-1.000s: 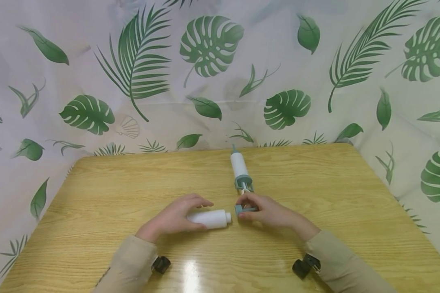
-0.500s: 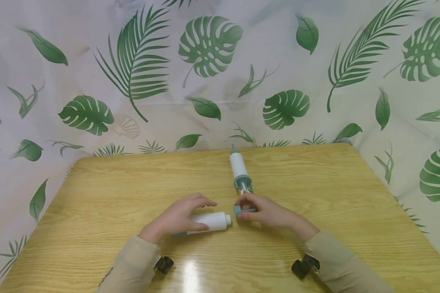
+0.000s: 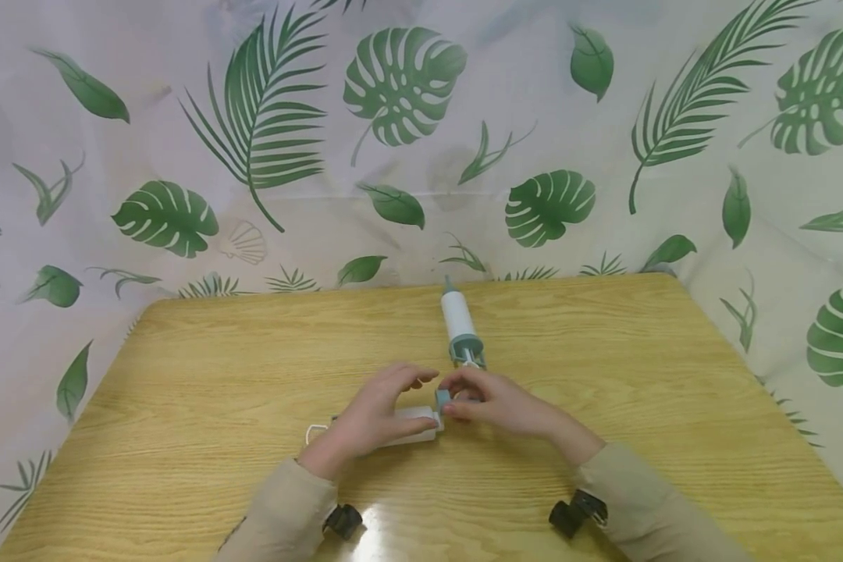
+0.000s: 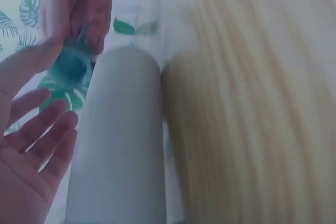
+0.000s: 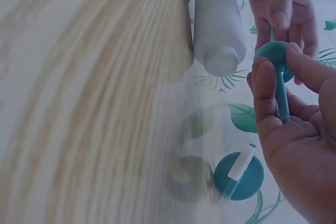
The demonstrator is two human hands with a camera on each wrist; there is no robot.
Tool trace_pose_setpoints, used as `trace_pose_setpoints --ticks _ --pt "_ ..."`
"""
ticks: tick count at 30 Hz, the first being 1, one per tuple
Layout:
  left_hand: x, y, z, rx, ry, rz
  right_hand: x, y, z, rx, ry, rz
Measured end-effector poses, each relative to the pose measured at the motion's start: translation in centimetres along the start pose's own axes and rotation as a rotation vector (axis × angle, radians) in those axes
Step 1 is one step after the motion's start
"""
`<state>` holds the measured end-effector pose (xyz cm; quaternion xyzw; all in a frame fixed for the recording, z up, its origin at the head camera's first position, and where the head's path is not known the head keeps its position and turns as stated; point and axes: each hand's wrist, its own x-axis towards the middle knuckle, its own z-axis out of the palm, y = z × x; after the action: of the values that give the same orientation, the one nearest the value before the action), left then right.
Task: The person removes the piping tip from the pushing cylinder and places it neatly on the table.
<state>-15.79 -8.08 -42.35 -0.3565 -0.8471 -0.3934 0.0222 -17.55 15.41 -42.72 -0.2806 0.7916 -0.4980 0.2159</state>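
A white cylinder point(image 3: 413, 411) with a narrow neck lies on its side on the table, partly hidden by my left hand point(image 3: 375, 410). In the left wrist view its smooth body point(image 4: 123, 140) stands beside that hand, whose fingers are spread and loosely bent. My right hand point(image 3: 502, 402) pinches a teal cap with a thin stem point(image 3: 442, 401) at the neck end of the cylinder. The right wrist view shows the cap's round dome point(image 5: 273, 52) between thumb and fingers, apart from the cylinder's neck point(image 5: 220, 62). My left thumb is close to the cap; whether it touches is unclear.
Behind the hands, a second white cylinder point(image 3: 458, 314) lies with a teal tip and teal collar. Its round teal end with a white lever point(image 5: 239, 177) shows in the right wrist view. A leaf-patterned sheet point(image 3: 421, 156) hangs behind the wooden table point(image 3: 253, 351).
My left hand has moved right along the cylinder towards its neck, uncovering a white loop at the left end. My right hand has shifted slightly left with the teal cap.
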Motion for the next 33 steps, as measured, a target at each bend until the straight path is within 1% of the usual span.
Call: trace_pose_setpoints --ticks 5,8,11,16,20,23,26,30,33 --pt "0.7 0.2 1.6 -0.024 0.119 0.062 0.1 -0.3 0.0 0.028 0.012 -0.004" --pt "0.9 0.5 2.1 -0.05 0.161 0.063 0.0 -0.4 0.0 0.04 0.017 -0.003" --pt "0.9 0.7 2.4 -0.066 0.188 0.043 0.0 -0.4 -0.1 0.051 0.021 0.0" --pt "1.0 0.6 2.7 -0.08 0.198 -0.01 -0.1 -0.3 -0.4 0.055 0.015 -0.01" --pt "1.0 0.4 2.7 -0.086 0.202 -0.042 -0.3 0.0 -0.8 -0.025 0.041 -0.023" --pt "1.0 0.3 2.7 -0.094 0.213 -0.05 -0.6 0.1 -1.2 -0.112 0.083 -0.031" --pt "0.9 0.1 2.6 -0.105 0.225 -0.05 -0.8 0.2 -1.6 -0.157 0.122 -0.032" --pt "0.9 0.0 2.6 -0.121 0.23 -0.056 -1.1 0.3 -1.9 -0.166 0.153 -0.012" --pt "1.0 0.0 2.6 -0.128 0.234 -0.059 -1.1 0.4 -1.9 -0.159 0.157 -0.008"
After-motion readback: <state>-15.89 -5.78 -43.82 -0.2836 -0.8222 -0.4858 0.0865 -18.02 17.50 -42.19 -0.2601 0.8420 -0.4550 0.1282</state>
